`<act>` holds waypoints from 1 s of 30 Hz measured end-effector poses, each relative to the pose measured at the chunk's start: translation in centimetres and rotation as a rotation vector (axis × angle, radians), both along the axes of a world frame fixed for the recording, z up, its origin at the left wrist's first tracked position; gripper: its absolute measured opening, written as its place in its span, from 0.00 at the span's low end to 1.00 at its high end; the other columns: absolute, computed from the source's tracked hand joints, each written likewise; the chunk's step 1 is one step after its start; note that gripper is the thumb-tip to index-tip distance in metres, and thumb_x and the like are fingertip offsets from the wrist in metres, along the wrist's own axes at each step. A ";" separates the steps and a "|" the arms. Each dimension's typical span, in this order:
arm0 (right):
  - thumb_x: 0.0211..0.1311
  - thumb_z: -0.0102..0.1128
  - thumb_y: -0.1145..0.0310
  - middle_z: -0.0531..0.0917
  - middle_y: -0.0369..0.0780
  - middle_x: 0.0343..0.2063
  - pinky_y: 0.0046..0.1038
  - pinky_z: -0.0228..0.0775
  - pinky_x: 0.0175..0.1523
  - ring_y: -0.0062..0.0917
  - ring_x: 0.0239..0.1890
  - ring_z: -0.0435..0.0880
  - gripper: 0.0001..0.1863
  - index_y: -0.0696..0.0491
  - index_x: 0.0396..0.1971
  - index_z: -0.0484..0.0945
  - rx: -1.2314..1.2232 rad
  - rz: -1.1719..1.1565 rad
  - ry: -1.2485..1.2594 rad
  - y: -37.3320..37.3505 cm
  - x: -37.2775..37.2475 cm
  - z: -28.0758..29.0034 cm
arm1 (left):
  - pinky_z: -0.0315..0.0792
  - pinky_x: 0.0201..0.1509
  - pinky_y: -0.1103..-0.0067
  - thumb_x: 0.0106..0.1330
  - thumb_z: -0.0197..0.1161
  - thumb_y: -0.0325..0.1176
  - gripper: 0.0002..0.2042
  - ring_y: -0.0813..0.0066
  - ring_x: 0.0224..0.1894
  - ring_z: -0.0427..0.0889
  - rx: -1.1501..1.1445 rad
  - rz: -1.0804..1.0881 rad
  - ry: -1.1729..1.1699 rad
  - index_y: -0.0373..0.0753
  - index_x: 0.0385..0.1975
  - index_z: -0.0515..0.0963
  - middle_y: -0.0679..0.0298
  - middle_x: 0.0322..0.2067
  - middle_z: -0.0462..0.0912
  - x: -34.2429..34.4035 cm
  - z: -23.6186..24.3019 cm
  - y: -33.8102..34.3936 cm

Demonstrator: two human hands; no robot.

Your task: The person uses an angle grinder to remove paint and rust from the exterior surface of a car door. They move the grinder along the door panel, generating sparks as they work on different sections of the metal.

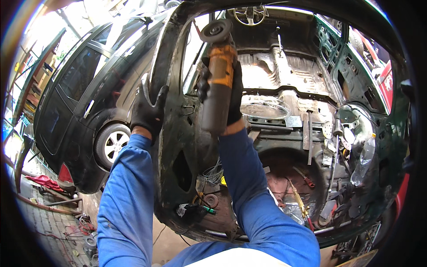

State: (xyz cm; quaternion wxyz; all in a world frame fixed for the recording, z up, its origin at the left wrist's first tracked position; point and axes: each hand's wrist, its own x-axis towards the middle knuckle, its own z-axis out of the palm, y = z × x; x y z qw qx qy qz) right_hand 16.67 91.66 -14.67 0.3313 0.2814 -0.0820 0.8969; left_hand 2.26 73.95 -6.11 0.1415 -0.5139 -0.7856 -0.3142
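one wide view looks from the person's head, down and forward. the blue sleeves point(126, 200) are near, and the stripped car body point(307, 75) spreads just beyond them.

We can read no words, labels, numbers or signs here. Dark smudges on the orange housing of the angle grinder point(221, 64) may perhaps cover a marking, but we cannot make one out; the clear plastic bottle point(365, 155) likewise shows us nothing legible.
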 end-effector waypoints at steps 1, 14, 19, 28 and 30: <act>0.80 0.49 0.32 0.90 0.48 0.35 0.39 0.91 0.30 0.39 0.27 0.93 0.40 0.55 0.67 0.76 -0.038 0.020 -0.001 -0.8 0.9 -0.7 | 0.71 0.75 0.60 0.77 0.63 0.58 0.42 0.40 0.73 0.77 -0.009 0.004 -0.019 0.34 0.80 0.62 0.37 0.70 0.77 -0.1 -0.2 0.0; 0.79 0.47 0.28 0.91 0.45 0.34 0.38 0.89 0.32 0.36 0.29 0.93 0.41 0.53 0.66 0.77 -0.154 0.058 -0.291 -6.2 5.7 -7.1 | 0.62 0.82 0.65 0.80 0.62 0.57 0.41 0.51 0.79 0.71 -0.014 -0.017 0.022 0.29 0.79 0.63 0.42 0.75 0.73 -1.0 -0.7 -0.1; 0.77 0.47 0.25 0.91 0.44 0.34 0.38 0.88 0.31 0.35 0.29 0.93 0.44 0.53 0.66 0.77 -0.178 0.065 -0.326 -5.5 3.3 -5.9 | 0.64 0.81 0.64 0.81 0.60 0.58 0.40 0.49 0.77 0.72 -0.035 0.018 0.063 0.29 0.79 0.64 0.41 0.73 0.73 -0.7 -0.4 0.0; 0.80 0.44 0.27 0.90 0.46 0.36 0.35 0.91 0.33 0.33 0.29 0.93 0.45 0.59 0.65 0.76 0.013 0.028 -0.187 -1.3 0.3 -0.1 | 0.67 0.78 0.61 0.79 0.60 0.60 0.42 0.40 0.74 0.75 -0.015 0.006 -0.026 0.29 0.78 0.64 0.35 0.70 0.75 0.1 0.0 -0.2; 0.79 0.45 0.27 0.90 0.46 0.37 0.36 0.91 0.33 0.33 0.29 0.92 0.45 0.59 0.65 0.76 0.017 0.057 -0.181 -1.0 0.0 0.6 | 0.68 0.77 0.61 0.79 0.60 0.60 0.42 0.40 0.74 0.75 -0.008 -0.004 -0.007 0.30 0.78 0.64 0.36 0.70 0.76 0.0 0.0 -0.1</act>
